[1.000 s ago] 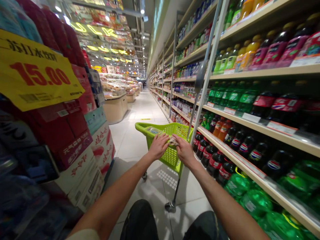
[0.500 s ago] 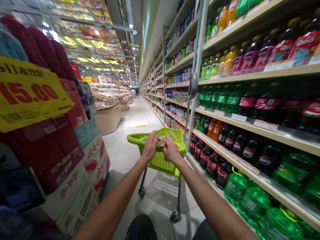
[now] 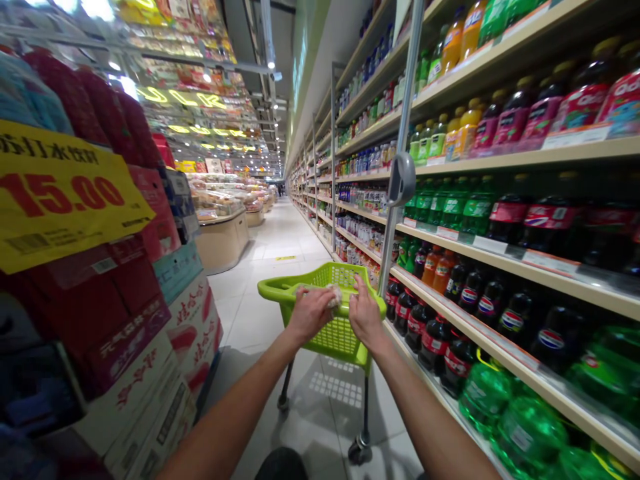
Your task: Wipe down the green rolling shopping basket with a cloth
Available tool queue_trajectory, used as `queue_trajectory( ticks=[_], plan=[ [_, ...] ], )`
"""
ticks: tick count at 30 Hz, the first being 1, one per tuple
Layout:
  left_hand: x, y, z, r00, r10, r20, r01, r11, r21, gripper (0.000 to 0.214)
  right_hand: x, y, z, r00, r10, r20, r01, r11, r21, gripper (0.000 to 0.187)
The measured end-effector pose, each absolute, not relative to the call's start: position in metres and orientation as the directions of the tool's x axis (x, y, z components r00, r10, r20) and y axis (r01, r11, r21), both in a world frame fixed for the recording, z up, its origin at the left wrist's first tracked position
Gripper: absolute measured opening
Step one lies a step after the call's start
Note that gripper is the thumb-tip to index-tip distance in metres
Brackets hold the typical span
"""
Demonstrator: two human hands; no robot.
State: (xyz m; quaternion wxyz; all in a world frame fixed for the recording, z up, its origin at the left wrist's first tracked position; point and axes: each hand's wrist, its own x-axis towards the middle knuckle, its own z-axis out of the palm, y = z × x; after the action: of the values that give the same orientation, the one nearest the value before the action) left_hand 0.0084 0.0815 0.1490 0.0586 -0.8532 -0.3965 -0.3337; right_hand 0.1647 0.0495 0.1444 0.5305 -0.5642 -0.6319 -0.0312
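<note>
A lime-green shopping cart [image 3: 280,287] with a perforated plastic basket stands before me on thin dark legs with casters. My left hand [image 3: 311,313] is closed on a crumpled whitish cloth [image 3: 335,295], pressing it at the near rim of the basket. At the rim's right part is my right hand [image 3: 365,312], its fingers curled over the green edge and the index finger pointing up. The cloth lies between the two hands, apart from the right one. The fingertips of my left hand are partly hidden.
Shelves of drink bottles [image 3: 473,293] line the right side, close to the cart, with a grey post [image 3: 405,113] at their edge. Stacked drink cartons [image 3: 193,313] and a yellow price sign [image 3: 70,193] stand on the left. A tiled aisle [image 3: 273,230] runs ahead past food counters [image 3: 220,240].
My right hand has left the cloth and moved right to the basket's rim. The cloth is now in my left hand, a little further right. The view has shifted slightly.
</note>
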Motion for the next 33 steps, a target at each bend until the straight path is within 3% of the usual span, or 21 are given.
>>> queue_trajectory(
  ticks=[2,4,10,17,23,26,29,33],
  plan=[
    [-0.002,0.087,0.148,0.276,0.703,0.656,0.802,-0.544,0.246,0.031,0.172,0.050,0.147,0.185,0.729,0.659,0.763,0.316,-0.564,0.043],
    [0.003,0.086,0.147,0.197,0.712,0.674,0.814,-0.502,0.292,0.029,0.176,0.051,0.149,0.191,0.738,0.647,0.772,0.294,-0.563,0.044],
    [0.031,0.081,0.145,0.544,0.501,0.673,0.638,-0.768,0.057,0.024,0.185,0.053,0.149,0.183,0.739,0.649,0.805,0.266,-0.531,0.043],
    [-0.005,0.097,0.144,0.329,0.619,0.713,0.707,-0.662,0.249,0.030,0.198,0.051,0.143,0.182,0.704,0.686,0.810,0.288,-0.511,0.045],
    [0.048,0.080,0.143,0.504,0.574,0.645,0.567,-0.784,0.254,0.043,0.206,0.054,0.139,0.236,0.664,0.710,0.773,0.314,-0.551,0.043],
    [0.039,0.091,0.146,0.402,0.634,0.660,0.618,-0.720,0.315,0.044,0.213,0.056,0.137,0.255,0.658,0.708,0.746,0.332,-0.578,0.043],
    [0.024,0.100,0.148,0.241,0.677,0.695,0.698,-0.618,0.360,0.029,0.216,0.055,0.137,0.263,0.650,0.713,0.753,0.325,-0.573,0.043],
    [0.047,0.084,0.145,0.305,0.638,0.707,0.685,-0.663,0.303,0.029,0.216,0.053,0.143,0.256,0.672,0.695,0.764,0.299,-0.571,0.044]
  ],
)
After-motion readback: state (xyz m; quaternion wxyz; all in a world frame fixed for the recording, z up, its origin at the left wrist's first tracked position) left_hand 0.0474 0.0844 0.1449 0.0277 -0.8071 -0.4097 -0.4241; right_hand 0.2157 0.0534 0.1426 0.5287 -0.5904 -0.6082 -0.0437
